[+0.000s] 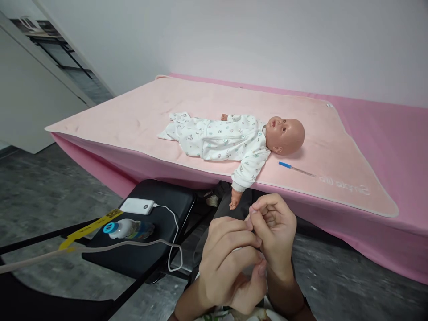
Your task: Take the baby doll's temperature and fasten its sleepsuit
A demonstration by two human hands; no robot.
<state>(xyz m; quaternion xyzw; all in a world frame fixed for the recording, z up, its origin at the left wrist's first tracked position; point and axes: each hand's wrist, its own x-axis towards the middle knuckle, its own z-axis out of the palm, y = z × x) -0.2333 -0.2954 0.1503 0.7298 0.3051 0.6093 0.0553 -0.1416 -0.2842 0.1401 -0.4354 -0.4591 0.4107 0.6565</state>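
Observation:
In front of my lap both hands meet with bent fingers. My left hand (230, 261) is closed loosely, its fingertips against the other hand. Thumb and forefinger are pinched together on my right hand (277, 227); anything small between the fingers is too hidden to make out. Beyond them a baby doll (220, 138) lies on its back on a pale pink blanket (127, 107), wearing a white patterned sleepsuit. Its head points right, and one arm hangs over the table edge close to my hands. Beside its head lies a slim blue-ended stick (296, 169), resembling a thermometer.
A darker pink cloth (394, 142) covers the table under the blanket. To the left, a black chair (167, 196) bears a white power bank (137, 206) with a cable and a blue-capped bottle (129, 228). A yellow-tagged strap (90, 227) crosses in front. A pale wall stands behind the table.

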